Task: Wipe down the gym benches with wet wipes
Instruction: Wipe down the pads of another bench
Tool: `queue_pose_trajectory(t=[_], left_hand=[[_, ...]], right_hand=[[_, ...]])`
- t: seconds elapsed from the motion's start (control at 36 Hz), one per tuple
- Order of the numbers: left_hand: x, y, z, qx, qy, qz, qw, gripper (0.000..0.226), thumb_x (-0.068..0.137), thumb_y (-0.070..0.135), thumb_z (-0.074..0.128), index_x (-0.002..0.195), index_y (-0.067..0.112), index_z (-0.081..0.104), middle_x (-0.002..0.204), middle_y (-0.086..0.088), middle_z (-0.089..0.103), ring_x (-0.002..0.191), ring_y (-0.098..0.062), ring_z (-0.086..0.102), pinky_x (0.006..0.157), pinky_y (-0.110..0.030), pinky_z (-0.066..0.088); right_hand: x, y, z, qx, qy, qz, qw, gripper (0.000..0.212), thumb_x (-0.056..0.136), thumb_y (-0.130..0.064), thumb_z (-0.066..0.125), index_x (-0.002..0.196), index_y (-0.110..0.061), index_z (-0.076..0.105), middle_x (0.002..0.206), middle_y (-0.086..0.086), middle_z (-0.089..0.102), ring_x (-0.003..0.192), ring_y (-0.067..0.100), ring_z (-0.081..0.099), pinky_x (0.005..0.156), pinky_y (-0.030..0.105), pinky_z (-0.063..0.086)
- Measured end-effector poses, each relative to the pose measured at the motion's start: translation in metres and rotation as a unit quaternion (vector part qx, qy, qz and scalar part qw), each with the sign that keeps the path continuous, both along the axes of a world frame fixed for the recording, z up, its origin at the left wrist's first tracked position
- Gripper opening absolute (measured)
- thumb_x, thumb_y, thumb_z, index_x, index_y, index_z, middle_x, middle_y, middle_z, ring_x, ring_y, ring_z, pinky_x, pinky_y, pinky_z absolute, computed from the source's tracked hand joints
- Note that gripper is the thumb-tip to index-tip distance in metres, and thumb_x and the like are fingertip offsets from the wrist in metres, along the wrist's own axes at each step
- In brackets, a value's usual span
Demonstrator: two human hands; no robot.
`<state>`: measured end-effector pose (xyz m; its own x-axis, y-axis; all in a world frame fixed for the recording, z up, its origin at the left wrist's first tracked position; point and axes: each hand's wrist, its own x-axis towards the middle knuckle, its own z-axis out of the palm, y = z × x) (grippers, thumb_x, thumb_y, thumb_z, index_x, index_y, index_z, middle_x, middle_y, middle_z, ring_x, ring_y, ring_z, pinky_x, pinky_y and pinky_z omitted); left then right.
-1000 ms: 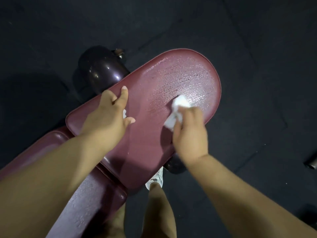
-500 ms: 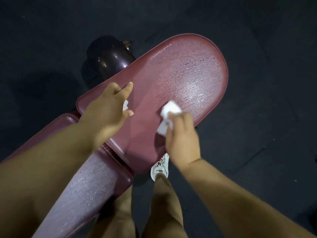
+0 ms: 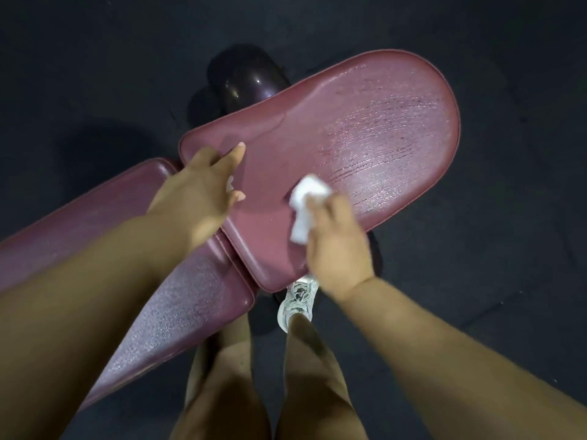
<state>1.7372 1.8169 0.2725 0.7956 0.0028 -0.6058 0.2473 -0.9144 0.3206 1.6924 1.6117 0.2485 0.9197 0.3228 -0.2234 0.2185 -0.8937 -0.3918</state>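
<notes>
Your right hand (image 3: 336,249) has its grip closed on the one wet wipe (image 3: 306,204): the fingers are curled over the crumpled white wad and press it down on the seat pad (image 3: 365,128), near that pad's nearer edge. The hand is blurred, so you cannot make out each finger, but part of the wipe sticks out ahead of the knuckles and a tail of it hangs back toward the thumb side. Your left hand (image 3: 197,188) lies on the same pad at its narrow end, grip apart, with forefinger and thumb straight and spread. A small white scrap (image 3: 229,184) peeks out from under its palm, and you cannot tell what that scrap is or whether the hidden fingers hold it. Beyond the wipe, the rounded far half of the seat pad shines with wet streaks. There are two maroon pads in all: the seat pad, and the longer back pad (image 3: 178,300) that meets it just beside your left wrist and runs down to the lower left under your forearm, its surface speckled with droplets. One dark, glossy roller (image 3: 244,81) sits just past the seat pad's far edge. Below the pads you see your two bare legs and one white shoe (image 3: 298,298), standing on the dark floor (image 3: 508,281).
</notes>
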Motion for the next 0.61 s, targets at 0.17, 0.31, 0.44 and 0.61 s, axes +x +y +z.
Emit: queue_pose_trajectory(t=[0.17,0.31,0.44,0.61], left_hand=[[-0.017,0.004,-0.002,0.014,-0.021,-0.005,1.0,0.064,0.095,0.036,0.048,0.149,0.033,0.013,0.13,0.0,0.037,0.111,-0.027,0.05,0.084,-0.038,0.042],[-0.024,0.013,-0.003,-0.004,-0.018,0.015,1.0,0.061,0.096,0.036,0.045,0.148,0.035,0.013,0.129,0.004,0.037,0.112,-0.023,0.051,0.083,-0.035,0.042],[-0.02,0.019,0.0,-0.032,-0.039,0.046,0.998,0.054,0.098,0.034,0.042,0.148,0.032,0.02,0.133,0.006,0.034,0.117,-0.017,0.048,0.08,-0.028,0.036],[-0.009,0.043,-0.005,-0.022,-0.055,0.058,0.997,0.057,0.097,0.032,0.045,0.148,0.025,0.021,0.13,0.002,0.024,0.092,-0.01,0.045,0.08,-0.025,0.039]], right_hand=[[0.001,-0.008,0.01,0.046,0.037,0.256,0.965,0.042,0.098,-0.05,0.023,0.101,-0.018,0.051,0.094,0.001,0.052,0.093,0.025,0.049,0.071,0.03,0.026],[0.075,-0.029,0.005,-0.002,-0.014,-0.077,0.997,0.037,0.091,-0.013,0.045,0.128,-0.014,0.052,0.117,0.012,0.041,0.088,0.031,0.05,0.085,0.041,0.045],[0.075,0.012,-0.001,-0.035,-0.054,-0.194,0.979,0.032,0.089,-0.01,0.038,0.116,-0.006,0.056,0.115,0.015,0.041,0.08,0.032,0.05,0.08,0.043,0.048],[0.036,0.044,0.008,-0.009,0.039,0.275,0.961,0.027,0.101,-0.042,0.036,0.1,-0.018,0.048,0.094,0.004,0.056,0.086,0.025,0.052,0.069,0.032,0.028]])
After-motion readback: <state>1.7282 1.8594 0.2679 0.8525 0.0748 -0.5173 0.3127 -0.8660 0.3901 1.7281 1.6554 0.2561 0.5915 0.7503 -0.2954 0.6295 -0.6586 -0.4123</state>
